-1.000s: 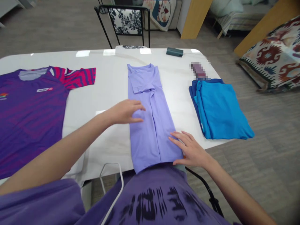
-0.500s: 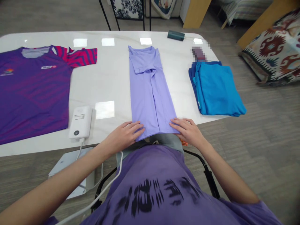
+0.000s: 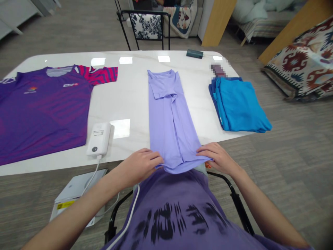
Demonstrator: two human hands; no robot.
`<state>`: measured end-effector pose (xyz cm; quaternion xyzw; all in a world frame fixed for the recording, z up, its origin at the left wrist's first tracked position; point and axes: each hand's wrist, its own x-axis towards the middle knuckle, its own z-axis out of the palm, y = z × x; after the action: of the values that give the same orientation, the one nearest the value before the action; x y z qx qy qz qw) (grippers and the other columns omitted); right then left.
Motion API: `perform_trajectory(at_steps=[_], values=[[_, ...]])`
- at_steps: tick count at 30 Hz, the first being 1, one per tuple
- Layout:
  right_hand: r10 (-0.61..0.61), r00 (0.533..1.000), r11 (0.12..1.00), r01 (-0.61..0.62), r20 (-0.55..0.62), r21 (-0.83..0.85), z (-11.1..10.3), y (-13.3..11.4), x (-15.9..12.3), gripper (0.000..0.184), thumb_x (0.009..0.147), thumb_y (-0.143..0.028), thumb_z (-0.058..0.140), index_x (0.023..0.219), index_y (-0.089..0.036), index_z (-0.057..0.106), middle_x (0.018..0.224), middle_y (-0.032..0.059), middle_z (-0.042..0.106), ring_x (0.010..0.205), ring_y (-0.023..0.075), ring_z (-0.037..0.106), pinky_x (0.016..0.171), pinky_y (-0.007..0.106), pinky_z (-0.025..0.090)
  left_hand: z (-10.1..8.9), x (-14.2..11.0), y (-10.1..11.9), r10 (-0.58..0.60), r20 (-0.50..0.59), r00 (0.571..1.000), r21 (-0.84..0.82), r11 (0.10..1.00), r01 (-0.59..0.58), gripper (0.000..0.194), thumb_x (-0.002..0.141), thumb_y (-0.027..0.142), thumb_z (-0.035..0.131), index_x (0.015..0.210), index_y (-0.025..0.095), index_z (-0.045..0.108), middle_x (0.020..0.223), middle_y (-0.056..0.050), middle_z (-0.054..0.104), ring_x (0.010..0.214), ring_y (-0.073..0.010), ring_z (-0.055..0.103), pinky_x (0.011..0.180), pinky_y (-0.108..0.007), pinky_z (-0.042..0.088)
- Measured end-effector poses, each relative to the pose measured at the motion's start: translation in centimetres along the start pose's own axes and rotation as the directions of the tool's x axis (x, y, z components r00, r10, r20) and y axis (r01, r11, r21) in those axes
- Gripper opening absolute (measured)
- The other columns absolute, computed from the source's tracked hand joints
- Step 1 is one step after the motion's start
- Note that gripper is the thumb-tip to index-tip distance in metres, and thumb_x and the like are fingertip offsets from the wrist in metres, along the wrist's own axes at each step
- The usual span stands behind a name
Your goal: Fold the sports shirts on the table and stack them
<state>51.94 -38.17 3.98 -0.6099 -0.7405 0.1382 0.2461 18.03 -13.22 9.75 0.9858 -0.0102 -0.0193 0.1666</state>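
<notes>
A lilac shirt [image 3: 169, 114] lies folded into a long narrow strip down the middle of the white table [image 3: 130, 93]. My left hand [image 3: 142, 166] pinches its near left corner at the table's front edge. My right hand [image 3: 217, 158] grips the near right corner. Both corners are lifted slightly, and the hem sags between my hands.
A purple and pink striped jersey [image 3: 41, 107] lies flat on the left. A folded blue garment [image 3: 240, 104] sits at the right. A white power bank [image 3: 99, 139] with a cable lies near the front edge, a dark case [image 3: 194, 53] at the far edge. A chair [image 3: 147, 24] stands beyond.
My hands slid from the shirt's middle down to its near hem and closed on the two corners, lifting them a little. The camera view shifted.
</notes>
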Motion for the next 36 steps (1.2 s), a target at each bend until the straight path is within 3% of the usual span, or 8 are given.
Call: perform_trajectory(at_steps=[4,7,13,19,24,27,31,36], values=[[-0.021,0.998,0.959,0.035,-0.054,0.281,-3.6,-3.2,0.0,0.022,0.115,-0.03,0.058,0.131,-0.03,0.073,0.115,0.0071,0.082,0.103,0.026,0.076,0.094,0.044,0.058,-5.1,-2.0,2.7,-0.022,-0.009,1.0,-0.243,0.97,0.019,0.023,0.118,0.029,0.052,0.127,0.034,0.073,0.122,-0.004,0.081,0.104,-0.0222,0.077,0.095,-0.036,0.063],[0.045,0.993,0.947,-0.009,-0.105,0.321,-7.1,-3.6,3.3,0.024,0.118,-0.037,0.054,0.126,-0.03,0.075,0.107,0.008,0.08,0.094,0.0268,0.075,0.086,0.042,0.06,-9.4,-1.6,1.0,-0.084,-0.121,0.989,-0.322,0.946,0.041,0.024,0.115,0.028,0.054,0.127,0.035,0.073,0.117,-0.005,0.08,0.101,-0.0225,0.076,0.087,-0.035,0.063],[0.287,0.93,0.941,-0.228,-0.23,0.25,-12.5,5.4,19.9,0.036,0.113,-0.056,0.06,0.108,-0.024,0.076,0.093,0.006,0.076,0.083,0.0241,0.068,0.075,0.035,0.054,-16.1,7.1,-13.1,-0.359,-0.326,0.875,-0.317,0.913,0.256,0.036,0.112,0.055,0.06,0.098,0.024,0.073,0.089,-0.003,0.074,0.084,-0.0219,0.067,0.076,-0.032,0.054],[0.482,0.844,0.876,-0.474,-0.237,0.092,-10.5,19.8,37.6,0.043,0.112,-0.057,0.057,0.121,-0.018,0.073,0.115,0.0113,0.079,0.101,0.0259,0.071,0.09,0.035,0.054,-13.8,18.5,-31.3,-0.643,-0.316,0.698,-0.426,0.753,0.501,0.057,0.108,0.073,0.054,0.111,0.02,0.074,0.115,-0.01,0.08,0.103,-0.0273,0.072,0.091,-0.035,0.055],[0.762,0.639,0.614,-0.765,-0.107,-0.193,-6.9,24.9,42.2,0.072,0.104,-0.073,0.066,0.139,-0.011,0.072,0.15,0.0288,0.068,0.131,0.0403,0.071,0.105,0.047,0.056,-8.9,22.4,-38.4,-0.886,-0.199,0.419,-0.322,0.463,0.826,0.084,0.093,0.088,0.064,0.137,0.016,0.069,0.148,-0.024,0.071,0.129,-0.0398,0.072,0.107,-0.047,0.056],[0.765,0.643,0.619,-0.745,-0.024,-0.249,-5.7,25.4,42.5,0.071,0.099,-0.078,0.07,0.13,-0.014,0.076,0.142,0.0253,0.075,0.127,0.0406,0.074,0.102,0.046,0.058,-7.8,23.3,-39.4,-0.884,-0.153,0.441,-0.287,0.467,0.836,0.081,0.081,0.088,0.078,0.128,0.021,0.073,0.135,-0.02,0.079,0.124,-0.0419,0.074,0.103,-0.047,0.058],[0.658,0.751,0.74,-0.636,0.043,-0.221,-4.7,25.0,42.9,0.046,0.102,-0.054,0.075,0.132,-0.02,0.072,0.138,0.0169,0.079,0.125,0.0365,0.075,0.101,0.041,0.057,-7.8,24.8,-39.0,-0.834,-0.109,0.541,-0.309,0.546,0.779,0.047,0.083,0.064,0.086,0.103,0.023,0.077,0.121,-0.018,0.083,0.121,-0.0436,0.076,0.104,-0.049,0.058],[0.548,0.826,0.835,-0.551,-0.136,0.018,-5.4,22.2,41.4,0.037,0.11,-0.045,0.058,0.141,-0.025,0.058,0.119,0.011,0.082,0.109,0.033,0.076,0.094,0.039,0.057,-9.0,24.8,-35.3,-0.758,-0.238,0.607,-0.418,0.644,0.641,0.042,0.099,0.052,0.068,0.128,0.022,0.072,0.13,-0.012,0.082,0.119,-0.0321,0.076,0.104,-0.042,0.06]])
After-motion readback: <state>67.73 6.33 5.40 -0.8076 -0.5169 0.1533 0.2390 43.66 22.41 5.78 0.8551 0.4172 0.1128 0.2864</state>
